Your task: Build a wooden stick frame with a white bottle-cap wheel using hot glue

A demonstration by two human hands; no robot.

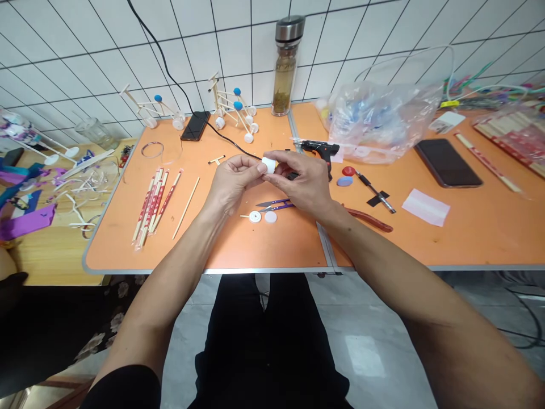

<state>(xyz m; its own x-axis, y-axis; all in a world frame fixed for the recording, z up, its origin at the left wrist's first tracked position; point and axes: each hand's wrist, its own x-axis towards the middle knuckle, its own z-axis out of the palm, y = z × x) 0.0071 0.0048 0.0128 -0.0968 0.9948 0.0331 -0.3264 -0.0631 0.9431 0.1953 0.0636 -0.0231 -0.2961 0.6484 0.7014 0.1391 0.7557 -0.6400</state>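
Dead centre of the frame, a small white piece (268, 165) is pinched over the orange surface (238, 250)! By the left hand (232, 180) it is clasped from one side, by the right hand (307, 180) from the other: each grip is closed on it, thumb and fingers. Just below, two white discs (271, 217) are laid flat, and purple-handled snips (267, 203) are partly covered by the right hand. Left of centre, wrapped chopsticks (158, 201) are grouped beside one bare stick (186, 208). Upper left, blue-topped stick models (238, 106) are lined up near the wall.
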